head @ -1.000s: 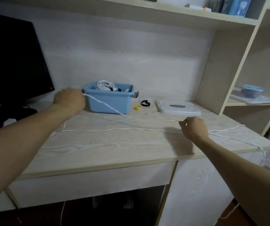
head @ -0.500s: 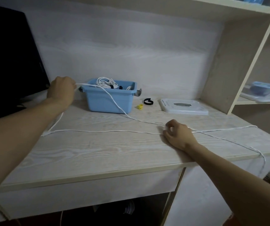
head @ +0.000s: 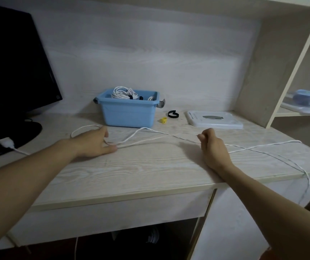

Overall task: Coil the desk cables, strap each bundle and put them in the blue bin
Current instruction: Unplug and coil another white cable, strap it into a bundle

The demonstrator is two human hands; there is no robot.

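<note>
A person's two bare arms reach across a pale wood-grain desk [head: 150, 171], working a long white cable [head: 144, 140] that lies strung over the surface. The left hand [head: 92, 144] rests on the desk with its fingers curled round a loop of the cable, which arcs out to the far left of the hand and doubles back under it. The right hand [head: 211, 145], further right, pinches a thin stretch of the same cable between thumb and curled fingers, its wrist against the desk. From there the cable runs on to the right in two strands that cross — one trails over the near right edge of the desk and hangs down.

At the far side, against the back panel, stands the blue bin [head: 128, 114], already holding coiled white bundles [head: 124, 92] bound with black straps. Just right of the bin lie a small yellow piece [head: 163, 120] and a loose black strap [head: 173, 114]; further right sits a flat white device [head: 213, 119]. A dark monitor [head: 13, 62] fills the far left.
</note>
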